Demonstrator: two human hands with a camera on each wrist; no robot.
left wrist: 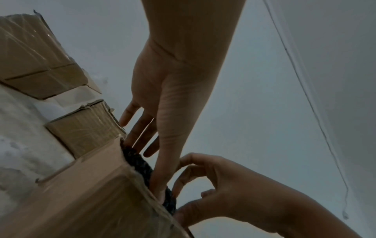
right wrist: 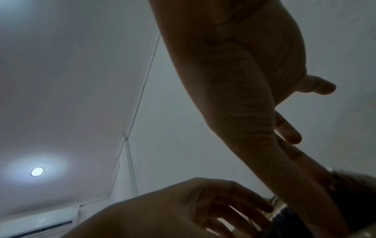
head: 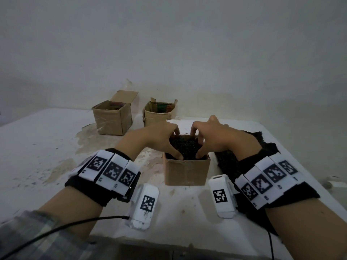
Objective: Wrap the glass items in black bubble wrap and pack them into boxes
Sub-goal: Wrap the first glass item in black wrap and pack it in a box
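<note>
A small open cardboard box [head: 185,171] stands on the white table in front of me, filled to the rim with a black bubble-wrap bundle [head: 185,147]. What the wrap holds is hidden. My left hand [head: 171,142] and right hand [head: 201,143] both reach into the box top, thumbs at the near edge, fingertips at the far edge, pressing on the wrap. In the left wrist view the left hand [left wrist: 162,112] has straight fingers down along the wrap [left wrist: 140,162] inside the box wall [left wrist: 91,193]; the right hand [left wrist: 234,193] arches over it. The right wrist view shows both hands dimly, the right hand [right wrist: 244,96] above.
Two more open cardboard boxes [head: 112,117] [head: 158,113] stand at the back by the wall. A loose sheet of black bubble wrap [head: 244,147] lies right of the near box, under my right forearm. A small white object [head: 334,182] sits at the table's right edge.
</note>
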